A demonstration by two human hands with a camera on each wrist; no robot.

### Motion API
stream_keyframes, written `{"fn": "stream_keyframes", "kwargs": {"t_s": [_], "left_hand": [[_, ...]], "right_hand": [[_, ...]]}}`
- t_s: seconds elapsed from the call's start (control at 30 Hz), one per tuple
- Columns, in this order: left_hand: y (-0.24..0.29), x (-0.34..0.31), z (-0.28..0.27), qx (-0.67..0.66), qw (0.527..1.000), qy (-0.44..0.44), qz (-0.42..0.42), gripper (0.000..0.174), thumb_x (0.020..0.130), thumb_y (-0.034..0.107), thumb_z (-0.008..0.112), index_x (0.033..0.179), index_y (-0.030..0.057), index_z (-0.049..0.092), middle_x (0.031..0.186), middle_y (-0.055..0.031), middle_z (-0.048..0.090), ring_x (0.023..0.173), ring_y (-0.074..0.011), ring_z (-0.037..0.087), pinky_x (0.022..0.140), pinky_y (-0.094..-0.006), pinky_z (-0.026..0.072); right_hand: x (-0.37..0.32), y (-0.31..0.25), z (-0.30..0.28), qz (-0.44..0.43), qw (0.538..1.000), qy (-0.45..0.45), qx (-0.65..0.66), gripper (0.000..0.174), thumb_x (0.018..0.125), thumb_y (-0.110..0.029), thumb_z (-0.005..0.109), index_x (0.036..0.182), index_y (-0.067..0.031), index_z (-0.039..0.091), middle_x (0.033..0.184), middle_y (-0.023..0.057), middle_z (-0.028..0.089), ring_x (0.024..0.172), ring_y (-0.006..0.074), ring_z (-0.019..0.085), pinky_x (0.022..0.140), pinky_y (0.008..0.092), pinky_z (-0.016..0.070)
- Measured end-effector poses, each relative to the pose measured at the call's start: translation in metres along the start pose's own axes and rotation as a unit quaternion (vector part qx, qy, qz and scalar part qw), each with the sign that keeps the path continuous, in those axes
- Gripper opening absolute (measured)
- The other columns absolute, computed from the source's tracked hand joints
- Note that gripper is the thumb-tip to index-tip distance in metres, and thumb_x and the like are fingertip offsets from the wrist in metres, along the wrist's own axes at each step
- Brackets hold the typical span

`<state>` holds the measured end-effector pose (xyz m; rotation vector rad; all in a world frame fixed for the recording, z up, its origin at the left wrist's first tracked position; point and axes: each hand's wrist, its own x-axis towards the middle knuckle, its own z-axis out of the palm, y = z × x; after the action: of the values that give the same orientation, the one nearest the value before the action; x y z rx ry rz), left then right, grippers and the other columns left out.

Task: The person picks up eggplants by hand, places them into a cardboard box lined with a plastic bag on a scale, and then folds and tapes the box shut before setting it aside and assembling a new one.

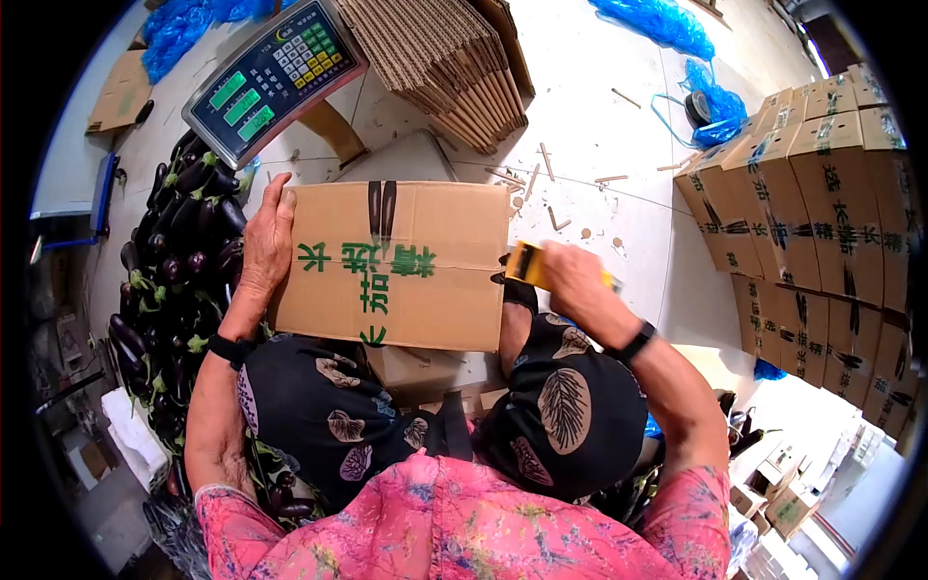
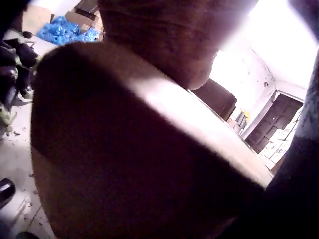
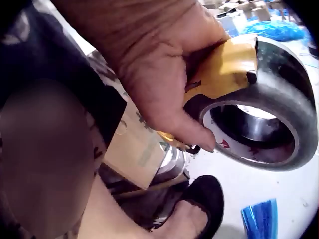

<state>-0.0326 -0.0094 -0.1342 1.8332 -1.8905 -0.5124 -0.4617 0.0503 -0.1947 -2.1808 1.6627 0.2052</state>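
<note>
A cardboard box [image 1: 440, 290] with green printed characters and drawn eggplants lies across the front of the person's knees. The left hand [image 1: 268, 235] grips its left edge, thumb near the top corner. In the left wrist view the hand [image 2: 169, 35] is dark and close, beside a large shadowed surface. To the right of the box, the right hand [image 1: 577, 280] holds a yellow tape dispenser [image 1: 530, 265], blurred in the head view. The right wrist view shows that hand [image 3: 159, 74] curled round the yellow dispenser [image 3: 227, 69], with a wide tape roll [image 3: 299, 122] on it.
Many eggplants [image 1: 198, 217] are heaped at the left. A scale display [image 1: 275, 82] stands at the upper left, beside folded cardboard [image 1: 435, 58]. Packed boxes [image 1: 822, 193] are stacked at the right. Blue plastic [image 1: 662, 27] and cardboard scraps lie on the floor [image 1: 580, 126].
</note>
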Motion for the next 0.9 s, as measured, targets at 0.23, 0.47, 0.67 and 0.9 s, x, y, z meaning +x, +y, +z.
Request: {"fn": "stream_keyframes", "kwargs": {"t_s": [0.23, 0.47, 0.67, 0.9], "left_hand": [[0.003, 0.005, -0.007, -0.052, 0.997, -0.042, -0.034, 0.05, 0.107, 0.045, 0.038, 0.145, 0.0131, 0.044, 0.118, -0.0285, 0.064, 0.111, -0.0449, 0.062, 0.095, -0.0448, 0.0468], [-0.008, 0.003, -0.003, -0.099, 0.993, -0.052, -0.032, 0.055, 0.106, 0.047, 0.042, 0.148, 0.0115, 0.041, 0.139, -0.0262, 0.055, 0.128, -0.0377, 0.055, 0.107, -0.0413, 0.0412], [-0.003, 0.003, -0.01, -0.21, 0.97, -0.094, -0.081, 0.06, 0.105, 0.05, 0.044, 0.151, 0.0112, 0.039, 0.149, -0.0254, 0.047, 0.134, -0.0316, 0.049, 0.111, -0.0378, 0.0376], [0.008, 0.001, -0.013, -0.231, 0.962, -0.09, -0.113, 0.062, 0.105, 0.051, 0.043, 0.151, 0.0092, 0.039, 0.15, -0.0262, 0.045, 0.136, -0.0306, 0.047, 0.112, -0.0369, 0.0356]], "right_hand": [[0.049, -0.016, 0.015, -0.074, 0.984, -0.024, -0.16, 0.031, 0.074, -0.02, 0.073, 0.1, -0.0051, 0.063, 0.088, 0.0118, 0.069, 0.084, 0.028, 0.071, 0.067, 0.0417, 0.0544], [0.039, 0.062, -0.004, 0.198, 0.975, -0.021, 0.1, 0.061, 0.071, -0.042, 0.081, 0.106, 0.0019, 0.058, 0.094, 0.0275, 0.071, 0.093, 0.043, 0.071, 0.082, 0.0512, 0.0553], [0.049, 0.094, 0.023, 0.258, 0.866, -0.107, 0.416, 0.068, 0.074, -0.054, 0.082, 0.113, -0.0019, 0.062, 0.098, 0.0096, 0.066, 0.09, 0.0206, 0.061, 0.081, 0.0331, 0.0484], [0.055, 0.104, 0.081, 0.299, 0.95, 0.029, 0.08, 0.061, 0.087, -0.053, 0.07, 0.118, -0.0004, 0.064, 0.107, 0.0223, 0.069, 0.105, 0.0337, 0.064, 0.087, 0.039, 0.0491]]}}
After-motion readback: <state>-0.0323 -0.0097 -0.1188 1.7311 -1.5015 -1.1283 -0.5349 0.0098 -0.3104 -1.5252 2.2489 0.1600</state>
